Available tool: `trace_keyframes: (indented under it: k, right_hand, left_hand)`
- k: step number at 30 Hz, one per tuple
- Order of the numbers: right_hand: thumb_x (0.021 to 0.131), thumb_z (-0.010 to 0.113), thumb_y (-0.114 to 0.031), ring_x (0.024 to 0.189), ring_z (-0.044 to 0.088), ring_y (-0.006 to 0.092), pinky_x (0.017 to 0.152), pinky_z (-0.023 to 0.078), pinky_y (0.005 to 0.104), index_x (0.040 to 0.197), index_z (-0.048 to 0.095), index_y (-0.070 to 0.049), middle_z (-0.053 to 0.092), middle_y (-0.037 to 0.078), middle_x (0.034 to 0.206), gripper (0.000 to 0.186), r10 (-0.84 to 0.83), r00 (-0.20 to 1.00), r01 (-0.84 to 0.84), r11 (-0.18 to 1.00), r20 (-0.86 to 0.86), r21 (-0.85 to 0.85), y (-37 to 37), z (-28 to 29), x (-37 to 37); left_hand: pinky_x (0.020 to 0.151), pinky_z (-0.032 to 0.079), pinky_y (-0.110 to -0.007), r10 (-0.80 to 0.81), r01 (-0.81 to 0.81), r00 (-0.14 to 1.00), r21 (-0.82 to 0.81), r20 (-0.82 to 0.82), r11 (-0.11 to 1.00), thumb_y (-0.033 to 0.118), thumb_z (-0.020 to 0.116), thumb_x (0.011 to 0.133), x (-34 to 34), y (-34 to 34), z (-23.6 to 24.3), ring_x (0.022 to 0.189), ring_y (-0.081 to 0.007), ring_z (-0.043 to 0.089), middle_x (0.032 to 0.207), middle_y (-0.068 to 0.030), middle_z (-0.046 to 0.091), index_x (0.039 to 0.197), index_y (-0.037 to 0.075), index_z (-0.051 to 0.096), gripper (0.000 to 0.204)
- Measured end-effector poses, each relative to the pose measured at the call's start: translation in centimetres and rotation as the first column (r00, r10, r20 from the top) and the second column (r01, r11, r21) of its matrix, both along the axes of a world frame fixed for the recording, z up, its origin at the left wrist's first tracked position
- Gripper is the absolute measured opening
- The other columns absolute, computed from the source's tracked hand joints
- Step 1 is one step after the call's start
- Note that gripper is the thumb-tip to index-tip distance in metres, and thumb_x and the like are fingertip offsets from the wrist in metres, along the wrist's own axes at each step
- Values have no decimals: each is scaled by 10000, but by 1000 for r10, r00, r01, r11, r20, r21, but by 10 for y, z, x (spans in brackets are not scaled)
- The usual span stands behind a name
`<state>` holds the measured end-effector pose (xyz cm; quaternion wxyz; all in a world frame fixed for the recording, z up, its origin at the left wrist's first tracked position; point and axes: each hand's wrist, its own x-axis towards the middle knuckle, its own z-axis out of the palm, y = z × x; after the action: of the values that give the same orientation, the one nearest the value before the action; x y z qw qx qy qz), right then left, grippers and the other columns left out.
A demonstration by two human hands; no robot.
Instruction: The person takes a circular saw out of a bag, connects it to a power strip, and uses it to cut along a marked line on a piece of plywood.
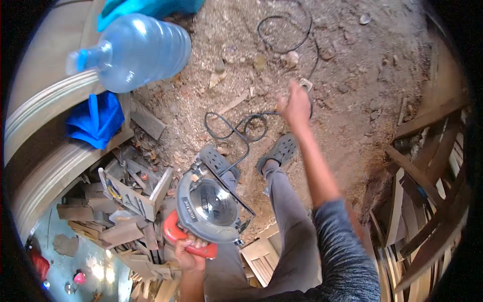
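The left hand [190, 254] grips the grey metal circular saw [216, 204] by its red handle [172, 226], while the pale rectangular block [306, 84] lies just ahead of the nearer right hand [297, 106], whose fingers' hold is unclear

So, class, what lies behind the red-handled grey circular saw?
A grey perforated clog and parts of a grey trouser leg show past the red-handled grey circular saw, which covers the leg's middle.

The debris-strewn earth floor [362, 141] extends beyond the right fingers [294, 92]. Planks [415, 174] lie piled well to their right. A pale blue surface [53, 224] left of the left fingers [197, 243] reflects bright light [102, 272].
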<state>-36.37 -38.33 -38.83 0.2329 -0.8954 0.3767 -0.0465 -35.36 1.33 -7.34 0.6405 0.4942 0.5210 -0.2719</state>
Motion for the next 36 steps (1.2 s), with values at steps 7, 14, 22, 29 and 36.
trace_keyframes:
  k: [7, 14, 22, 29, 36]
  right_hand:
    - [861, 730, -40, 978, 700, 378, 985, 521, 457, 1098, 703, 15, 723, 164, 1079, 244, 18, 800, -407, 750, 600, 521, 180, 410, -28]
    - [989, 635, -246, 1292, 552, 449, 1108, 458, 470, 1430, 506, 53, 566, 267, 1391, 549, -55, 961, -79, 885, 272, 458, 226, 602, -147]
    - [911, 750, -472, 1088, 680, 318, 976, 522, 421, 1233, 680, -23, 695, 198, 1142, 556, -652, 758, 434, 490, -13, 756, 199, 715, -305]
    - [926, 735, -506, 985, 732, 239, 865, 558, 392, 1192, 727, -44, 766, 155, 1038, 533, -887, 461, 507, 265, 1, 821, 192, 725, -469]
    - [915, 734, -506, 978, 729, 371, 854, 552, 456, 1228, 698, -62, 742, 218, 1017, 544, -891, 445, 710, 414, 93, 570, 165, 736, -582]
  left_hand:
    - [777, 489, -348, -181, 188, 979, -70, 93, 980, 199, 578, 884, -18, -40, 102, 807, -171, 555, 945, -26, 577, 1169, 88, 594, 307]
    - [650, 492, -250, -440, 555, 830, -445, 342, 702, 468, 413, 1050, -79, -93, 274, 693, -62, 574, 882, 24, 633, 1147, 93, 597, 429]
    - [1201, 319, -402, -691, 777, 508, -621, 514, 109, 573, 462, 1034, -218, -104, 344, 1431, -227, 426, 1503, -65, 483, 1530, 78, 373, 707]
    - [1206, 277, -416, -780, 705, 267, -666, 566, -242, 571, 549, 969, -363, -137, 364, 1413, -219, 405, 1500, -81, 430, 1543, 79, 321, 789]
    - [1245, 245, -389, -547, 577, -261, -326, 795, -749, 500, 669, 968, -424, -213, 389, 1557, -305, 220, 1659, -200, 198, 1652, 45, 1, 1059]
